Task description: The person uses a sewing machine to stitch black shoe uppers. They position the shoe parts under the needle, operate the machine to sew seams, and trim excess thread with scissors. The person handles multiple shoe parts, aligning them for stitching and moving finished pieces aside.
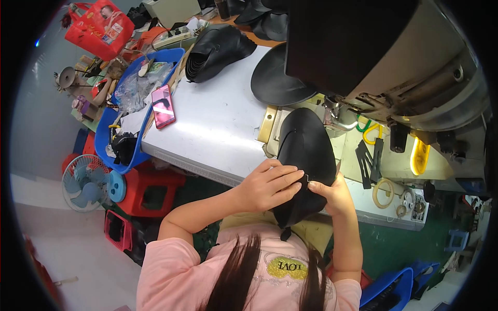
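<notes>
Both hands hold a curved black leather-like piece (307, 136) in front of my body, at the near edge of the sewing table. My left hand (265, 187) lies over its left side, fingers together and pressed on the surface. My right hand (336, 195) grips the right side, its thumb on top close to the left fingertips and the other fingers hidden behind. A small light mark or slit shows between the thumb and those fingertips. Beyond, another rounded black piece (275, 78) lies on the white table (218, 116), partly behind the sewing machine (404, 96).
A bundle of nested black pieces (215, 52) rests farther back. Left of it are a pink-screened phone (164, 107) and blue baskets (137, 161). Black strips (377, 161), a yellow-handled tool (371, 136) and a ring-shaped roll (377, 194) lie right. A fan (84, 185) and red stool (145, 199) stand left.
</notes>
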Motion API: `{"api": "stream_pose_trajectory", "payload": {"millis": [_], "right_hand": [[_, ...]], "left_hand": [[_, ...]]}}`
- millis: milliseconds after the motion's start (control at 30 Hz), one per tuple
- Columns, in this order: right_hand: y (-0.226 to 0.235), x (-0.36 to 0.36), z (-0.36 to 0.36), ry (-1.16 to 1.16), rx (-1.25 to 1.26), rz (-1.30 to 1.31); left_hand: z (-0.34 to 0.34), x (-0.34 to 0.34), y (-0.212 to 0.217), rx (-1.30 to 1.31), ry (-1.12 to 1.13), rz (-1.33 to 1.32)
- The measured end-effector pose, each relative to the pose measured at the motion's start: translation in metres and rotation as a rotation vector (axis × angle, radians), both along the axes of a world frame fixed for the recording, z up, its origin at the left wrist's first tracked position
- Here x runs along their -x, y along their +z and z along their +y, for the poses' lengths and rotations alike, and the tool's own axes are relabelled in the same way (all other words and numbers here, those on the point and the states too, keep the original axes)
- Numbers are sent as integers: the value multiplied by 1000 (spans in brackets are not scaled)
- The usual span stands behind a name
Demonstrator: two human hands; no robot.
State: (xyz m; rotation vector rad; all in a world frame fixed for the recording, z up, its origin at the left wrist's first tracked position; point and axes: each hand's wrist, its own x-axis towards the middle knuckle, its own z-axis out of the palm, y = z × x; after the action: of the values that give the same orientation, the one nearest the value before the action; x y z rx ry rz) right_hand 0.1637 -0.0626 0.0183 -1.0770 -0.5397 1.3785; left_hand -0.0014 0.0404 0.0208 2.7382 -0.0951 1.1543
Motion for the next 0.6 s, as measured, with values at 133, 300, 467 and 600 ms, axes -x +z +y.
{"api": "stream_pose_trajectory", "payload": {"millis": [133, 300, 467, 600], "right_hand": [[2, 0, 0, -9, 2, -11], [5, 3, 1, -26, 12, -21], [9, 7, 6, -33, -2, -18], [19, 4, 13, -41, -12, 63]], "left_hand": [[-1, -1, -1, 10, 4, -3], [-1, 0, 2, 44, -12, 32], [0, 3, 2, 79, -23, 46], [8, 3, 10, -19, -32, 28]]}}
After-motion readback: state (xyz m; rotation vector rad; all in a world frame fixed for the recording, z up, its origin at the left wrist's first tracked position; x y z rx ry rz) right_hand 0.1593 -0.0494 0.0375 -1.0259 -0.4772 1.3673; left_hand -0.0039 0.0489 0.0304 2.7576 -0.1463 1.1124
